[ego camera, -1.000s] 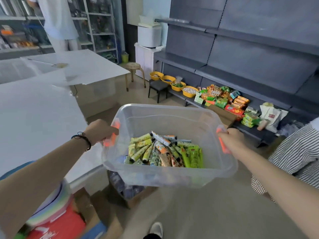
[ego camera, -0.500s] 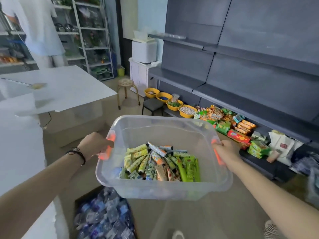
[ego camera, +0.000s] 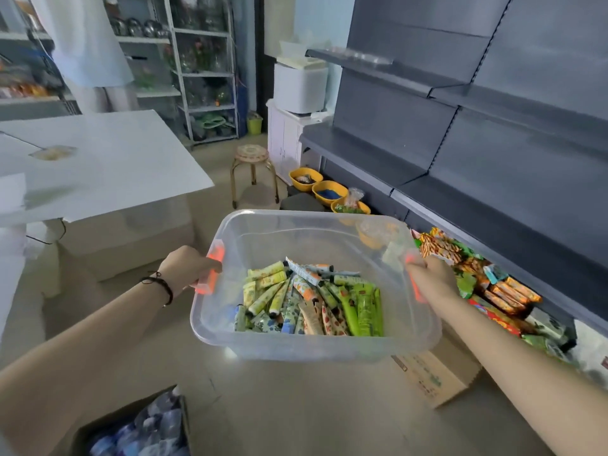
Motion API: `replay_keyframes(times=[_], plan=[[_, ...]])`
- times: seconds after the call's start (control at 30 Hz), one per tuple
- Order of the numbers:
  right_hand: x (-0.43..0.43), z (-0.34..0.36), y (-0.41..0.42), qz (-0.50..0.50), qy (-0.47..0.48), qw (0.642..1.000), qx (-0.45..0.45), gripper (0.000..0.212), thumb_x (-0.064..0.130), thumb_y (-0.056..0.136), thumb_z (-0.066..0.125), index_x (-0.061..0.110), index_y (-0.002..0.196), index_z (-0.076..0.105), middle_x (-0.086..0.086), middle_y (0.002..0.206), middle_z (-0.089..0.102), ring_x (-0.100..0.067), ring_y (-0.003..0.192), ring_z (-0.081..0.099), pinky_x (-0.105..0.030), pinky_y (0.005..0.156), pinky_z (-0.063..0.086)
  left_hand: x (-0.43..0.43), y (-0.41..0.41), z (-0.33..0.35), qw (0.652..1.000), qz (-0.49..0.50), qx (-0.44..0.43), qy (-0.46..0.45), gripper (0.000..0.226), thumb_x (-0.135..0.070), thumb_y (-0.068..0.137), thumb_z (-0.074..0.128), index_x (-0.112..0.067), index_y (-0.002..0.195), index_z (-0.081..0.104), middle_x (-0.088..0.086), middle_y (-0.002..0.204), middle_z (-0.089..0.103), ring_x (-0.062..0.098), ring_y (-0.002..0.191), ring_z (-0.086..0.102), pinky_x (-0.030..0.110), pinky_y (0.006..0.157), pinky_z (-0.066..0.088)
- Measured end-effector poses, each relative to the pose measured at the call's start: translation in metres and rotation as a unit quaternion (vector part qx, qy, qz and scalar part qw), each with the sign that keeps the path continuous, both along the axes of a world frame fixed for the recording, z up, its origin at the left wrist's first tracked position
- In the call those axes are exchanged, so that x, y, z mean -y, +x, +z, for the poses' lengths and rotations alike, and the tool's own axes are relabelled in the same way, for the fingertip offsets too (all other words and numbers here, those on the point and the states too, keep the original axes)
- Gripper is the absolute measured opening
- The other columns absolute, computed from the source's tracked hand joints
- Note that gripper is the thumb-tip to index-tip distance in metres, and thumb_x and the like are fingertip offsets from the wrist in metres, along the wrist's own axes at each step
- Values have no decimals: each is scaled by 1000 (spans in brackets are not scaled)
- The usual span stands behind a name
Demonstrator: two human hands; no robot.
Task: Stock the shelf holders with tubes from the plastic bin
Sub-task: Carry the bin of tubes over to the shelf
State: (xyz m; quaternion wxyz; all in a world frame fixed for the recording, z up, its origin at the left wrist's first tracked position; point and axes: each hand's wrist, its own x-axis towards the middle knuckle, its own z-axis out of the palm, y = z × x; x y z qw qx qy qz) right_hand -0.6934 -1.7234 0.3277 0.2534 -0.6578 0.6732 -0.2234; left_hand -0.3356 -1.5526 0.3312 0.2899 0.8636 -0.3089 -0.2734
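Looks like the carry step: left hand (ego camera: 190,268) and right hand (ego camera: 431,278) each curl round the orange handles (ego camera: 215,256) of the plastic bin (ego camera: 312,348), held mid-air with the tubes (ego camera: 312,301) piled inside, so next it probably needs parking by the grey shelves (ego camera: 411,179).

The clear, glossy plastic bin (ego camera: 329,347) with orange plastic handles holds shiny printed tubes (ego camera: 312,301); at right, matt grey metal shelving (ego camera: 493,159).

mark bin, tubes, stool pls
bin (ego camera: 296,348): head view, near wall.
tubes (ego camera: 312,301): head view, middle of the pile.
stool (ego camera: 251,154): head view, seat.
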Motion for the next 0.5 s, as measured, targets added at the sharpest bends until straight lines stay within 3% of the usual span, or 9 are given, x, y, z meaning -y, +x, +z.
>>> replay_keyframes(times=[0.13,0.33,0.5], plan=[[75,-1,16,1,-8,1000,-12,43,38,92,42,8,62,50,-12,56,55,-29,54,59,-43,63,57,72,15,-1,1000,1,-9,-13,44,-16,74,70,-10,42,42,-7,25,36,13,32,36,19,43,26],[194,-18,65,0,-10,1000,-9,37,32,91,47,8,63,51,-12,56,54,-32,56,61,-43,61,55,187,69,-16,1000,-2,1,-9,40,-19,73,71,-8,42,48,-6,28,41,17,38,40,20,44,28],[306,-30,122,4,2,1000,-15,38,26,93,52,8,59,48,-10,55,53,-24,51,51,-32,54,39,296,129,-28,1000,-14,4,6,38,-24,72,72,-9,43,52,-5,31,46,15,38,45,19,44,31]])
